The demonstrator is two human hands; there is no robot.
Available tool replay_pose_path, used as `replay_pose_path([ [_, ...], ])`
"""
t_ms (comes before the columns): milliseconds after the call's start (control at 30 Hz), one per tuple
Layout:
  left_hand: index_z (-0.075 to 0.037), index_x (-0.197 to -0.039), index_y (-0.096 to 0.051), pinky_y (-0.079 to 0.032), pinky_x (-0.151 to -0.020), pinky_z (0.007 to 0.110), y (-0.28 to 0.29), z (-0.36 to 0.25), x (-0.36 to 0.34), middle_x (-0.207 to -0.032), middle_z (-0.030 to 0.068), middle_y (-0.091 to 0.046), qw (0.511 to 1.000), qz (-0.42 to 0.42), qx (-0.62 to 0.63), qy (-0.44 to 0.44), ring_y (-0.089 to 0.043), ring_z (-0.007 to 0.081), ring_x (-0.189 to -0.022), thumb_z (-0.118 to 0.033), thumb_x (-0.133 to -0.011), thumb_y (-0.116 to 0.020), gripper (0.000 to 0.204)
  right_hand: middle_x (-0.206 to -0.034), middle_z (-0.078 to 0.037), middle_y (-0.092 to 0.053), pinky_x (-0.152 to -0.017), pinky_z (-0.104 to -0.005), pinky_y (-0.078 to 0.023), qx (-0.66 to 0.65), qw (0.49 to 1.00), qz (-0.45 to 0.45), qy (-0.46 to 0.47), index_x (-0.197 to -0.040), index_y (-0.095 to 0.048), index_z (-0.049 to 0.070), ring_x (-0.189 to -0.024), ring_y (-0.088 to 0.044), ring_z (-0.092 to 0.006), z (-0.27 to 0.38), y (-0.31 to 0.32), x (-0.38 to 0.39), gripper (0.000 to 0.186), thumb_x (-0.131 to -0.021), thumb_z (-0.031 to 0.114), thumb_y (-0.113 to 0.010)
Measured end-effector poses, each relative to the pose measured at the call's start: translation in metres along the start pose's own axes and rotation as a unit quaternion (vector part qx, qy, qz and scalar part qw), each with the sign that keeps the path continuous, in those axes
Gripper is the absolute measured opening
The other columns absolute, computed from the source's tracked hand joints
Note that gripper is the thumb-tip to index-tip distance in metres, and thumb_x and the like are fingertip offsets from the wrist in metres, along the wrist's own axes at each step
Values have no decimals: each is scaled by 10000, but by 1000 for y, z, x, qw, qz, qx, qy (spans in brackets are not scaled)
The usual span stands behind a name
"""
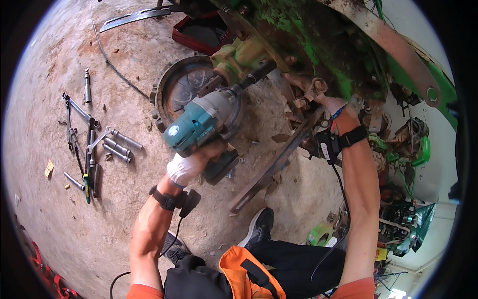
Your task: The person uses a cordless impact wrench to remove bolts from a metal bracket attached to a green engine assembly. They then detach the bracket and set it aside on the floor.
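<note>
Overhead, a green machine [318,45], caked in dirt and flaking paint, filled the upper middle and right of the head view, with a long rusty bar [393,45] curving across it. Below it lay a bare concrete floor [59,209], where a round toothed disc [181,92] rested flat just left of the work. A long flat blade [276,167] ran slantwise from the machine down toward the person's dark shoe [259,226].

The teal impact wrench [199,122] sat between disc and machine. Its long axis ran from lower left to upper right, and the black socket [256,74] at its nose met a yellow-green housing [239,55] on the machine's underside. So the fastener lay up and to the right of the grip, in line with the tool.

The left hand [186,167], in a white glove, was the nearer one: its fingers were wrapped tightly about the wrench handle, just above the battery block [221,167]. The right hand [326,99] reached higher, to a rusty fitting [316,87] on the machine just right of the socket; its fingers seemed curled on that part, though how firmly I could not tell. Both wrists carried black bands with cables.

Farthest left, well apart from both hands, loose sockets and wrenches [92,139] lay scattered on the floor.
</note>
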State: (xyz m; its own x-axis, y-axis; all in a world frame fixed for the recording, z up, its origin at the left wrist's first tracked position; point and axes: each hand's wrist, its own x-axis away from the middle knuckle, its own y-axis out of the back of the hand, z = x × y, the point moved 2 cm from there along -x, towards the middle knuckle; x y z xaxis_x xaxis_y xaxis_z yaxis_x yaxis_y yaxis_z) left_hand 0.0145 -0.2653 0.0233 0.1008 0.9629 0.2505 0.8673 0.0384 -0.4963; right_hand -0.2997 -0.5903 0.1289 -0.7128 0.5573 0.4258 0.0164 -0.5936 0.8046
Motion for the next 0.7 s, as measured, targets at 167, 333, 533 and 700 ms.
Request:
replay_pose_path([
  [167, -69, -1158, -710, -494, -674, 292, -8, 0, 1, -878, -16, -656, 999, 12, 7, -29, -593, 111, -747, -55, -1023, -754, 143, -1532, -74, -597, -1113, -347, -514, -41, 999, 3, 14, -1671, -508, 123, -1417, -573, -214, -14, -4, -1, 507, -1170, 199, -497],
  [333, -67, -1163, -701, -492, -670, 296, 0, 0, -3, -896, -16, -651, 996, -8, -56, -64, -589, 113, -758, -49, -1008, -765, 169, -1559, -76, -578, -1116, -341, -510, -75, 997, 8, 31, -1676, -502, 116, -1439, -556, -213, -24, -6, -2, 515, -1166, 185, -498],
  [533, -64, -1194, -680, -480, -678, 288, 0, 2, -3, -918, -2, -644, 998, 12, 13, -55, -574, 116, -766, -40, -1008, -759, 203, -1591, -77, -554, -1120, -335, -504, -101, 994, 7, 44, -1683, -495, 107, -1466, -534, -211, -35, -7, -6, 524, -1162, 169, -500],
  [700, -70, -1232, -659, -478, -684, 290, 1, 4, -3, -933, 2, -644, 998, 20, -3, -51, -570, 115, -772, -27, -1014, -751, 241, -1618, -79, -534, -1124, -330, -499, -118, 992, 8, 50, -1688, -489, 100, -1488, -516, -210, -43, -9, -8, 532, -1159, 156, -501],
])
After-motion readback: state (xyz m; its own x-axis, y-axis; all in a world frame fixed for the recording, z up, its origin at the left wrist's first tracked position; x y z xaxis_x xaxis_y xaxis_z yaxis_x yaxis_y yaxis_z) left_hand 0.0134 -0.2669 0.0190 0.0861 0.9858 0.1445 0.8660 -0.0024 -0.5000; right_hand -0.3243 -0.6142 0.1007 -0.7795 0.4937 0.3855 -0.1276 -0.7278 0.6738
